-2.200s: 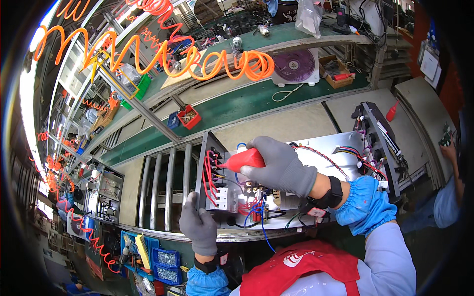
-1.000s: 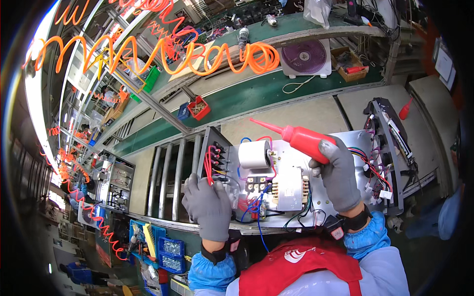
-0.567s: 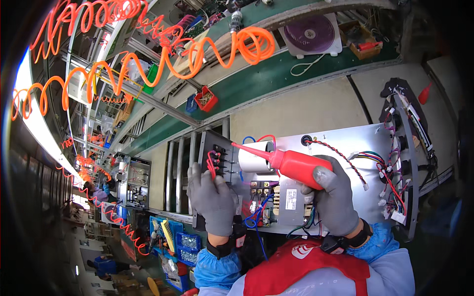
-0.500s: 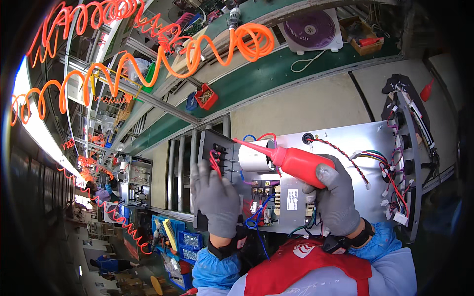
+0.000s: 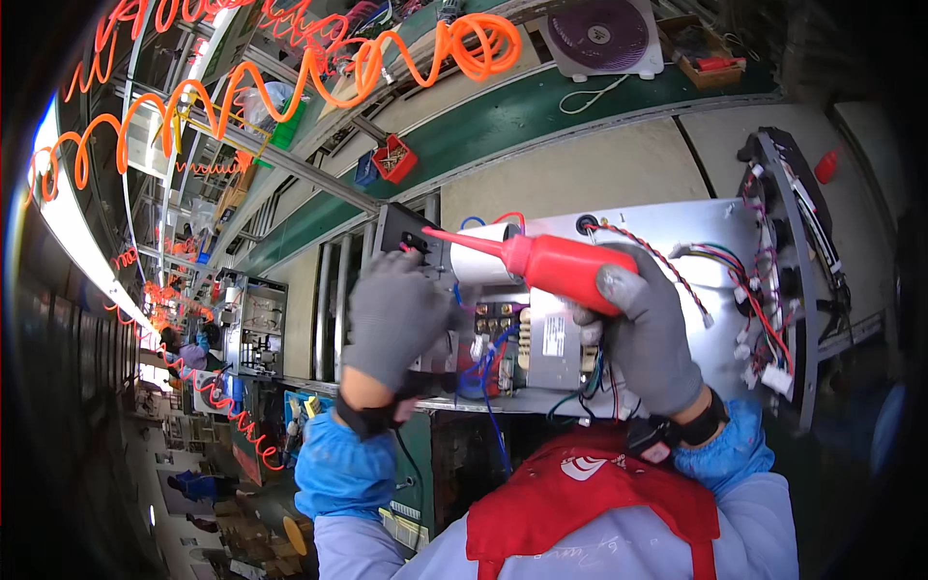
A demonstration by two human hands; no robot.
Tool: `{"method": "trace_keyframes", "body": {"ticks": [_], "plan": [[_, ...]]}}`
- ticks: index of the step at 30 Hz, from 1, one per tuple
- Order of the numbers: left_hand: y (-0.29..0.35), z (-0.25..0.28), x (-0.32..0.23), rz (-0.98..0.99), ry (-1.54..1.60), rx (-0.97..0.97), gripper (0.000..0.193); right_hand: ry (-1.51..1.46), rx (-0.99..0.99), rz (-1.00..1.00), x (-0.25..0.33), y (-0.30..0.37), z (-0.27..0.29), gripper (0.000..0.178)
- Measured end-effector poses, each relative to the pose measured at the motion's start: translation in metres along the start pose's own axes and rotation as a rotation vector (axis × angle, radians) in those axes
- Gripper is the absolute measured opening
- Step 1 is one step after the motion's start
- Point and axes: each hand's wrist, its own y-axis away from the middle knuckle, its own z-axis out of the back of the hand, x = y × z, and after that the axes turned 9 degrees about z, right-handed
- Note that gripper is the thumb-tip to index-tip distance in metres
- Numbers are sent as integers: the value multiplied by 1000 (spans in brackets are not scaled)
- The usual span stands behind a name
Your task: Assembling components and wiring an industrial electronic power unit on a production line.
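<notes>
My right hand (image 5: pixel 652 333), in a grey glove, is wrapped round a red squeeze bottle (image 5: pixel 570 274). The bottle's long thin nozzle points left, over the white cylinder (image 5: pixel 478 259) and toward the dark end plate (image 5: pixel 389 227) of a metal chassis (image 5: pixel 667 232). At that plate is my left hand (image 5: pixel 401 314), gloved too and smeared by motion. Its fingertips bend close to some red wires near the nozzle tip; whether they grip anything cannot be seen. Below the cylinder, blue wires (image 5: pixel 493 358) and a terminal block (image 5: pixel 498 317) show beside a labelled grey box (image 5: pixel 553 338).
Loose cable bundles (image 5: pixel 739 280) hang at the chassis's right end. Beyond it lie a dark panel part (image 5: pixel 797 198) and another red bottle (image 5: pixel 826 166). Across the bench are a fan unit (image 5: pixel 599 39) and a red bin (image 5: pixel 394 159). Orange coiled hoses (image 5: pixel 483 48) hang at upper left.
My left hand has gone from spread fingers to bent ones at the end plate, its forearm swinging left. The bottle's nozzle now sits nearer that plate. The whole view has shifted slightly.
</notes>
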Motion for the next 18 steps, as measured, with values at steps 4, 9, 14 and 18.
{"method": "trace_keyframes", "body": {"ticks": [4,9,14,18], "plan": [[41,20,46,60,594,-190,31,13,68,146,17,33,0,40],[58,-25,64,134,761,-47,56,331,-22,292,38,112,-1,45],[59,-53,79,160,1188,108,61,485,-254,321,9,189,4,45],[57,-51,79,136,1137,108,61,846,-271,576,-32,212,9,44]]}}
